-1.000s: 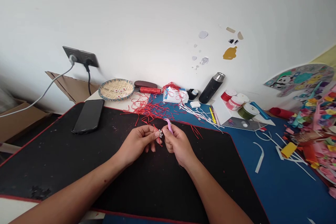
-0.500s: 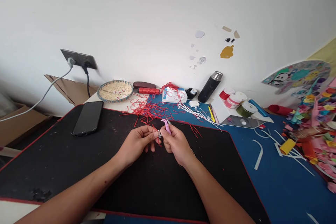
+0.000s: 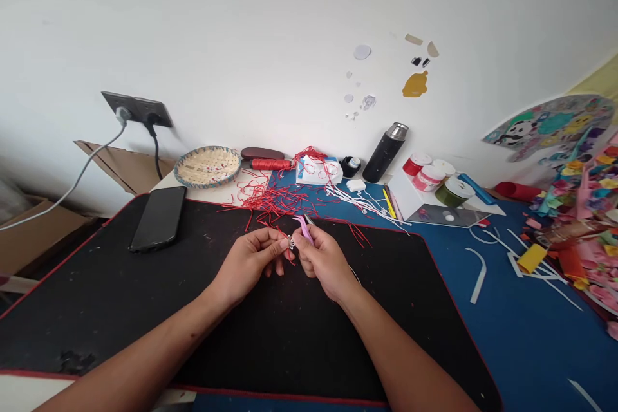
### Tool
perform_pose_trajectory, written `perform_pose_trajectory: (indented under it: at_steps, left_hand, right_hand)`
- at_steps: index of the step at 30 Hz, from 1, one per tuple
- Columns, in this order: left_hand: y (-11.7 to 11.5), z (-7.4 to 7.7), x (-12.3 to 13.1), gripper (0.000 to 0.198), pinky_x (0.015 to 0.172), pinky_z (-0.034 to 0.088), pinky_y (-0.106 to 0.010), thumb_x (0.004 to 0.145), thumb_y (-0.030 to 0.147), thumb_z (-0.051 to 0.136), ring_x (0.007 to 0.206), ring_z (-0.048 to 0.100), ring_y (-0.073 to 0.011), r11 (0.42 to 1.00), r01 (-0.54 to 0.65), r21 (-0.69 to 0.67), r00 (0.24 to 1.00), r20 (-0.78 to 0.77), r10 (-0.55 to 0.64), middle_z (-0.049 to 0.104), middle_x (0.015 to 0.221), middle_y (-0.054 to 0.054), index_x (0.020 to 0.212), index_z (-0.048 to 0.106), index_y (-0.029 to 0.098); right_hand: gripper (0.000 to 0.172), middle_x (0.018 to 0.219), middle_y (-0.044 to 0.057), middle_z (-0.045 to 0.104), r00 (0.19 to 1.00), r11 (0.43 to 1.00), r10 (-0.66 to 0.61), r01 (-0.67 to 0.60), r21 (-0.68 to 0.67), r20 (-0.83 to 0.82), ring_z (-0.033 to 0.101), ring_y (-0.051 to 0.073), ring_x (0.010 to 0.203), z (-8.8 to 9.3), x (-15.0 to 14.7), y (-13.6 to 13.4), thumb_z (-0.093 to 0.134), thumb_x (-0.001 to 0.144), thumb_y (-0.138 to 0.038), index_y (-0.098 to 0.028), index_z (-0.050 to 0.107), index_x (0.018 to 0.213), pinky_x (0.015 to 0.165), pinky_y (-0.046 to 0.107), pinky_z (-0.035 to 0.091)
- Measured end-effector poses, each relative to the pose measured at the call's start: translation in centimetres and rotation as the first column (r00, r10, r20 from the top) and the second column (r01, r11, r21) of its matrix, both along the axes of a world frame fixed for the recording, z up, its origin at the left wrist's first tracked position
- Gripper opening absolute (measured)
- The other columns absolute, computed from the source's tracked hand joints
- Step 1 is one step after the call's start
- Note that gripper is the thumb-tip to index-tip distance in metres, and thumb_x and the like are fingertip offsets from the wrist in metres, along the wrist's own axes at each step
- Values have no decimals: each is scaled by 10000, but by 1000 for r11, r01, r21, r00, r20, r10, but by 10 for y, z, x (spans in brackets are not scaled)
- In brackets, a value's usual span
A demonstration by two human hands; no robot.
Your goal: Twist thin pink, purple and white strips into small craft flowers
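A small white looped cord knot [image 3: 291, 243], with red cord running from it, sits between my two hands above the black mat. My left hand [image 3: 258, 257] pinches its left side between thumb and fingers. From the right, my right hand [image 3: 322, 261] is closed, thumb and forefinger at the knot's edge. Purple tweezers [image 3: 305, 229] with bent tips are tucked in that same hand, their tips pointing away from me. A thin white cord end shows beside my right wrist. My fingers hide part of the knot.
Red cord scraps [image 3: 275, 199] lie beyond the mat [image 3: 270, 341]. Behind are a woven basket [image 3: 207, 167], red thread spool [image 3: 271, 165], white cords [image 3: 364, 201] and black flask [image 3: 385, 153]. A phone [image 3: 158, 219] lies left; ribbon spools [image 3: 429, 177] and paper flowers [image 3: 586, 238] stand right.
The view has shifted slightly. Both hands keep their hold at the knot, whose loops have turned a little between the fingers. The tweezers remain in my right hand.
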State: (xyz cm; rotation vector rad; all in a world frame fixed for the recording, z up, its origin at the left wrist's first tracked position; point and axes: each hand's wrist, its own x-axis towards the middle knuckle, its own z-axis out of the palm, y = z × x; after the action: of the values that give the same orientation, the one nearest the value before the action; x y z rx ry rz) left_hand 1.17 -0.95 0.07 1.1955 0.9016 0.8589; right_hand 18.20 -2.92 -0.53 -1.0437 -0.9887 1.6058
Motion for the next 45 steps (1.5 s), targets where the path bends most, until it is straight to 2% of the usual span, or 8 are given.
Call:
perform_pose_trajectory:
  at_steps: [11, 13, 19, 24, 29, 36, 40, 45]
  left_hand:
    - [3, 0, -1, 374, 449, 394, -211, 837, 515, 778, 528, 603, -117, 999, -35, 12, 999, 5, 35, 728, 765, -25, 859, 672, 156]
    - [3, 0, 0, 378, 443, 393, -209, 834, 518, 781, 527, 603, -119, 999, -31, 15, 1000, 1, 31, 727, 758, -24, 853, 664, 158]
    - [1, 0, 0, 375, 447, 423, -196, 827, 501, 803, 546, 638, -129, 1000, 12, -6, 1000, 28, -12, 734, 756, -25, 887, 646, 165]
    - [2, -1, -2, 452, 425, 436, -192, 882, 587, 710, 555, 672, -149, 984, 42, -171, 987, 159, -14, 748, 816, -66, 1021, 661, 159]
    - [4, 2, -5, 357, 409, 408, -169, 861, 439, 779, 563, 662, -138, 933, 166, -319, 963, 255, -85, 755, 862, -93, 1046, 692, 145]
    - [5, 3, -7, 294, 411, 366, -146, 826, 337, 834, 546, 601, -85, 916, 229, -329, 944, 304, -127, 726, 881, -67, 1024, 734, 144]
    - [4, 3, -6, 312, 422, 377, -149, 818, 346, 846, 587, 621, -91, 913, 250, -324, 944, 291, -155, 716, 942, -71, 1043, 744, 157]
    - [2, 2, -6, 326, 444, 409, -155, 783, 364, 878, 606, 621, -90, 919, 231, -321, 951, 274, -143, 691, 922, -53, 1000, 757, 151]
  right_hand:
    - [452, 544, -139, 284, 1000, 1000, -24, 24, -1, 5, 150, 40, 425, 1, 1, 0, 736, 840, -609, -206, 538, 893, 387, 186, 103]
    - [432, 547, -132, 311, 999, 999, -30, 30, 11, 26, 167, 41, 422, 1, 1, 0, 734, 850, -592, -208, 543, 898, 386, 186, 112]
    - [349, 611, -67, 528, 991, 997, -26, 16, 79, 132, 257, 45, 415, -1, 2, 0, 726, 873, -518, -203, 581, 909, 380, 196, 152]
    - [342, 575, -80, 509, 994, 997, -44, 38, 67, 96, 236, 42, 400, 2, 2, 0, 731, 864, -507, -204, 578, 906, 382, 195, 147]
    - [334, 595, -58, 571, 997, 997, -12, 6, 78, 78, 253, 40, 396, 4, 2, -1, 738, 868, -487, -197, 582, 925, 384, 193, 149]
    - [324, 559, -86, 488, 995, 996, -23, 15, 83, 95, 246, 44, 400, 3, 3, -1, 746, 864, -487, -197, 620, 934, 383, 193, 160]
    - [328, 636, -57, 561, 993, 998, -9, 2, 61, 116, 277, 41, 410, 4, 3, -2, 741, 866, -493, -201, 644, 978, 386, 194, 161]
    - [316, 669, -49, 569, 992, 998, -7, 0, 61, 124, 304, 40, 421, 3, 4, -2, 749, 864, -481, -197, 654, 966, 392, 195, 172]
